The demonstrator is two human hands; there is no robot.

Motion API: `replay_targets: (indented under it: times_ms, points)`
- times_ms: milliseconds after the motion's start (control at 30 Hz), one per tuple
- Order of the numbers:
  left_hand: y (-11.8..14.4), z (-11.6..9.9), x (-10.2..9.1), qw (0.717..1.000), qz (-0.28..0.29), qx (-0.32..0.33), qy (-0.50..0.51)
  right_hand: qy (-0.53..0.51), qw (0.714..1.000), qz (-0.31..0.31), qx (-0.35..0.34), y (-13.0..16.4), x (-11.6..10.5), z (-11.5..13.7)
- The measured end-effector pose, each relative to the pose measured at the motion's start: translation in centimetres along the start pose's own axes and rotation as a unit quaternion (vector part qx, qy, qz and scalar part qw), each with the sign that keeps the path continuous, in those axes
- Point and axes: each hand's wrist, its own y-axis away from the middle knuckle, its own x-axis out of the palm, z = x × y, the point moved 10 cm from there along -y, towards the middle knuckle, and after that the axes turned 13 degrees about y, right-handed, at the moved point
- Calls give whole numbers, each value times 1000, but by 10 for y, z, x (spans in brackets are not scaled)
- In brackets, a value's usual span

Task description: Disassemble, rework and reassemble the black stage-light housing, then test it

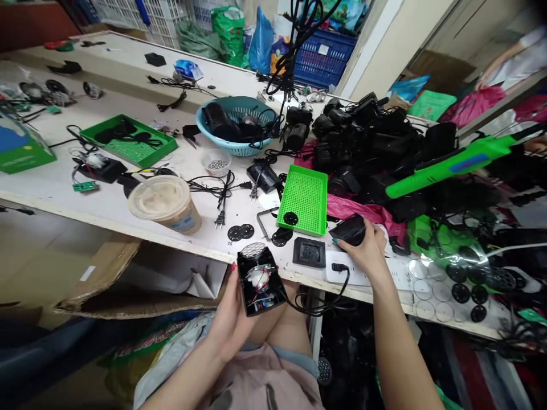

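Observation:
My left hand (234, 320) is closed round an opened black appliance housing (261, 282), held in front of the table edge. A silvery motor, red wires and a mesh end show inside it. A black cord (314, 304) trails from it to the right. Over the table my right hand (368, 253) grips a black plastic shell (349, 230). Just left of that shell lies a square black block (309, 252) with a recessed middle. Below the hand, a plug (341, 267) sits in a white power strip (361, 272).
A green perforated tray (304, 193) stands behind the block, near black discs (241, 232). Farther left are a lidded tub (164, 199) and a cup of small metal parts (217, 165). A blue basket (239, 149) and a heap of black housings (367, 142) occupy the back.

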Motion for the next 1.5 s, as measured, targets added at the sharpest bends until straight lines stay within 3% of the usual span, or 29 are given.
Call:
replay_targets:
  times_ms: [133, 267, 367, 533, 633, 733, 900, 1167, 1500]
  points:
    - [-6, 2, 9, 999, -6, -7, -44, -23, 1000, 5, 10, -6, -9, -1]
    - [-7, 5, 8, 998, -25, -9, -63, -141, 990, 17, 19, 9, -40, 9]
    - [-7, 7, 7, 997, -37, -15, -71, -271, 954, 107, -78, 41, -68, 56]
    - [-10, 11, 8, 995, -26, -24, -97, -260, 911, 208, -244, 103, -109, 143]
    - [-10, 13, 8, 992, -22, -23, -121, -225, 894, 233, -311, 121, -111, 176]
    - [-8, 15, 9, 991, -19, -23, -133, -203, 879, 251, -350, 129, -102, 193]
    - [-3, 15, 15, 991, -1, -9, -131, -184, 864, 275, -379, 134, -88, 204]
    - [-5, 19, 17, 993, 28, -17, -112, -169, 868, 317, -343, 131, -66, 198]
    - [-4, 22, 25, 992, 51, -11, -116, -173, 874, 328, -316, 131, -63, 189]
